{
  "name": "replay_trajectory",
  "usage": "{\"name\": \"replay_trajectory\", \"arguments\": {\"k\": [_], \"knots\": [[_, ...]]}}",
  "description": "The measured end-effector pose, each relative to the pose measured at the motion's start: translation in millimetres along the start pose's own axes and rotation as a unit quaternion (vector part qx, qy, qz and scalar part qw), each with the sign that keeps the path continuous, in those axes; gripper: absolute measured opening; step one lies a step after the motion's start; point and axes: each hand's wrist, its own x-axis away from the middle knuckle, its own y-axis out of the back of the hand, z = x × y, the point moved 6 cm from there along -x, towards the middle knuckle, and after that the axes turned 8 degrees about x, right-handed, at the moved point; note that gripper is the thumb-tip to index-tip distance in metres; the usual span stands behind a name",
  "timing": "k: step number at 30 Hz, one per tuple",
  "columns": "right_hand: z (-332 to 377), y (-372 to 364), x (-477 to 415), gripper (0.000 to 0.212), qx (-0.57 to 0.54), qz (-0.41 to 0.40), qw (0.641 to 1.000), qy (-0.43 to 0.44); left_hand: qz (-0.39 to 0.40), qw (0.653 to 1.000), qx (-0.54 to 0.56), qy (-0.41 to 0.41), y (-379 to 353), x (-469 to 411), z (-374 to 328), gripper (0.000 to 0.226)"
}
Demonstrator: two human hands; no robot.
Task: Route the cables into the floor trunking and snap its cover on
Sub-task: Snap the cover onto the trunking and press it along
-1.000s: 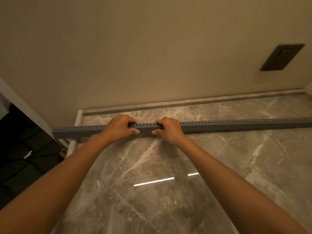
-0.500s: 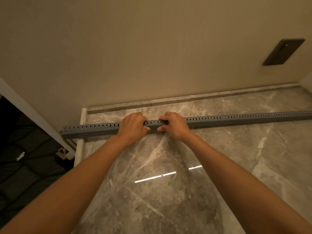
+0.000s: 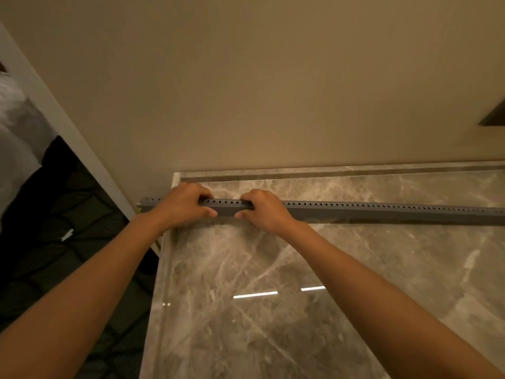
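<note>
Scene: a person's two bare arms reach down to a grey trunking (image 3: 355,213) lying on a glossy marble floor (image 3: 273,269), parallel to a beige wall (image 3: 246,91) and set a little out from it.
Trunking: a long, narrow channel with a row of small holes along its top edge; it runs from near the floor's left edge out of view at the right.
Left hand (image 3: 181,205): fingers curled over the top, thumb on the near face, clamped on the trunking close to its left end.
Right hand (image 3: 263,209): same grasp, just beside the left hand.
Cables: none can be seen; whether any lie inside cannot be told.
Change: over the last second both hands have worked leftward along the trunking, nearing its left end.
Meaning: this looks like pressing the cover down section by section, with the left end about the last to seat.
Surroundings: dark quilted bedding (image 3: 68,214) lies left, beyond a white edge.
</note>
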Motion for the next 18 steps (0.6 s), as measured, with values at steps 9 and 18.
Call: {"name": "replay_trajectory", "arguments": {"k": [9,18], "knots": [[5,0,-5,0.027,0.006,-0.042,0.999,-0.012,-0.055,0.997,-0.036,-0.030,-1,2,-4,0.030],[14,-2,-12,0.027,0.001,-0.006,1.000,-0.018,-0.045,0.997,0.057,-0.015,11,8,26,0.035]]}}
